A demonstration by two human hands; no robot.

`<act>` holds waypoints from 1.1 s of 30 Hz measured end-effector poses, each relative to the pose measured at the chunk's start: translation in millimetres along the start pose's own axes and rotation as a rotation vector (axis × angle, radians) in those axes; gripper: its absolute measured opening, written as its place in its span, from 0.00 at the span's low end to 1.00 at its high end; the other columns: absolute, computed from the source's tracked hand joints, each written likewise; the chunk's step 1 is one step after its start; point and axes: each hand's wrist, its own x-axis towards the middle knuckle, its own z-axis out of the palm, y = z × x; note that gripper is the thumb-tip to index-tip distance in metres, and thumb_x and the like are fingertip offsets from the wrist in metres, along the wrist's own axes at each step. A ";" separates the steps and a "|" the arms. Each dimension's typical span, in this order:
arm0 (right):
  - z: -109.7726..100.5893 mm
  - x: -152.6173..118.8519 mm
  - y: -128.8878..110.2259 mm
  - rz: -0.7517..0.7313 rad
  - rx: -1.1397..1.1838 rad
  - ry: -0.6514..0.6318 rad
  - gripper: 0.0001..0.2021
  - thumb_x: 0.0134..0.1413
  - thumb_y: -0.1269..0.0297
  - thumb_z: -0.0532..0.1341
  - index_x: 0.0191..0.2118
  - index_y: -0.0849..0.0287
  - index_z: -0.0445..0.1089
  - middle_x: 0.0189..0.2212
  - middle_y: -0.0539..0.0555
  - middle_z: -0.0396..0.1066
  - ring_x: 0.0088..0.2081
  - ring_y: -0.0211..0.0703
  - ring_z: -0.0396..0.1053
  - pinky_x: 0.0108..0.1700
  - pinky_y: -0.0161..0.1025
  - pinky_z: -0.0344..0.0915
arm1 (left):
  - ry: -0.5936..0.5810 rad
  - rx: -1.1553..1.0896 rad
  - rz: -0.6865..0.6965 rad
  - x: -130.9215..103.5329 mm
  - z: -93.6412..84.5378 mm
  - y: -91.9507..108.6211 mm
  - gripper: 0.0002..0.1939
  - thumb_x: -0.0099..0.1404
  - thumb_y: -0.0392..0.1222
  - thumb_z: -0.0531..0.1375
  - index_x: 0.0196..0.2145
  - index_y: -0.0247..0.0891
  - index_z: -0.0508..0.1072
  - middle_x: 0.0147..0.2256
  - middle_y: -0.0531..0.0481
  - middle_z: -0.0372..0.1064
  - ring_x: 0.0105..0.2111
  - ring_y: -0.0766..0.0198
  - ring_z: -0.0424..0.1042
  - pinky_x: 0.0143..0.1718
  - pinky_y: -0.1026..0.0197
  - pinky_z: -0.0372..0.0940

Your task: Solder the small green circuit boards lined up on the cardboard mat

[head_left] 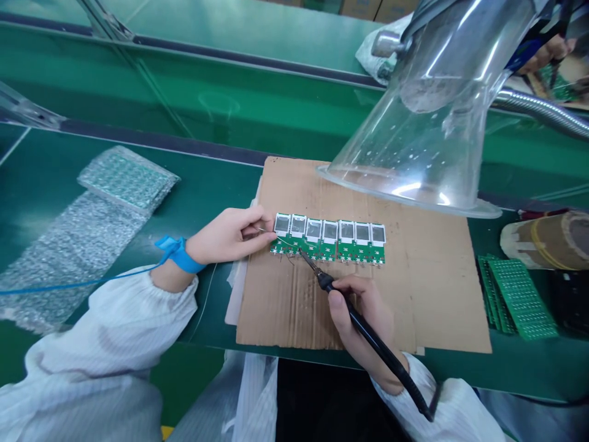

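A green circuit board strip (329, 250) with several white-framed display modules lies on a brown cardboard sheet (285, 307). My left hand (234, 234), with a blue strap (184, 255) round its wrist, pinches a thin solder wire (284, 240) at the strip's left end. The wire reaches over the board, and its tail hangs down beside my wrist. In my right hand (361, 313) is a black soldering iron (368, 331), held like a pen. Its metal tip touches or nearly touches the lower edge of the board, left of the middle.
A clear fume hood (414, 141) hangs above the cardboard on the right. Bubble wrap (69, 252) and a wrapped board stack (126, 178) lie left. Green boards (522, 299) and a taped roll (547, 239) stand right. Another person's hand (547, 55) shows at upper right.
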 end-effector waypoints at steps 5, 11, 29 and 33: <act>1.7 0.5 0.4 -0.074 -0.001 0.015 0.02 0.71 0.62 0.63 0.44 0.52 0.70 0.33 0.50 0.80 0.29 0.42 0.81 0.30 0.36 0.76 | -0.037 0.001 0.041 0.9 0.0 2.3 0.05 0.75 0.39 0.63 0.39 0.40 0.71 0.22 0.63 0.55 0.19 0.71 0.54 0.24 0.66 0.51; 3.0 0.7 0.5 -0.113 0.034 0.009 0.03 0.69 0.66 0.64 0.45 0.52 0.69 0.35 0.51 0.81 0.35 0.45 0.84 0.35 0.38 0.79 | -0.062 0.024 0.092 2.6 1.1 6.9 0.04 0.75 0.37 0.62 0.40 0.40 0.70 0.22 0.64 0.55 0.19 0.71 0.55 0.24 0.66 0.53; 6.5 5.2 -10.7 -0.111 -0.077 0.022 0.05 0.74 0.59 0.61 0.44 0.53 0.70 0.32 0.49 0.80 0.28 0.41 0.80 0.30 0.35 0.76 | -0.048 0.043 0.066 0.4 -6.0 3.7 0.04 0.75 0.38 0.61 0.39 0.39 0.71 0.22 0.62 0.59 0.20 0.71 0.56 0.24 0.67 0.52; 8.1 4.2 -9.2 -0.105 -0.027 0.000 0.04 0.73 0.61 0.62 0.44 0.53 0.69 0.34 0.50 0.81 0.31 0.41 0.82 0.32 0.35 0.77 | -0.059 0.044 0.103 1.6 -3.0 4.0 0.03 0.75 0.38 0.61 0.40 0.39 0.71 0.22 0.63 0.56 0.20 0.71 0.57 0.25 0.67 0.53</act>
